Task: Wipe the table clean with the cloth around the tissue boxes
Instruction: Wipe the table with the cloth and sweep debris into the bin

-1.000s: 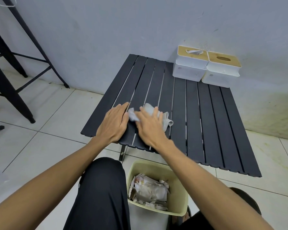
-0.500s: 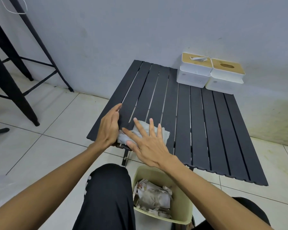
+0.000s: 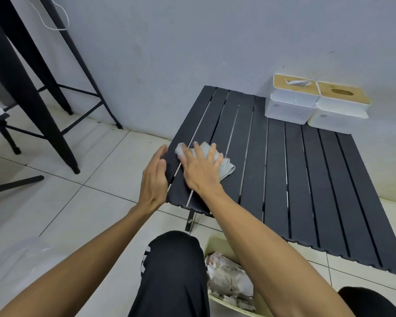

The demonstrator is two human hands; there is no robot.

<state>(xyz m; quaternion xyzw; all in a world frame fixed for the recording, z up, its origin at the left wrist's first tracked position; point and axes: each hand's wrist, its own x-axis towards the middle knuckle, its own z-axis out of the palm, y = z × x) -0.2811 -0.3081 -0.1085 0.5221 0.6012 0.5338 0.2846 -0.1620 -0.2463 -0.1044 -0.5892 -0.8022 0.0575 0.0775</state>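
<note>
Right hand (image 3: 201, 170), fingers spread, presses a crumpled pale grey cloth (image 3: 217, 160) flat on the black slatted metal table (image 3: 306, 184)'s near-left slats; left hand (image 3: 154, 179), open and holding nothing, braces the edge. Most of the surface, up to the two white bamboo-lidded tissue boxes (image 3: 318, 104), likely remains.

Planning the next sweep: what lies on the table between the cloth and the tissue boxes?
Nothing. In the head view, only bare dark slats of the table run from the cloth under the right hand to the tissue boxes by the wall.

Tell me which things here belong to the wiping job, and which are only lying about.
Belong: cloth under right hand; slatted table; two tissue boxes; left hand at the table's edge.

Lying about: waste bin with crumpled paper; black stool.
</note>
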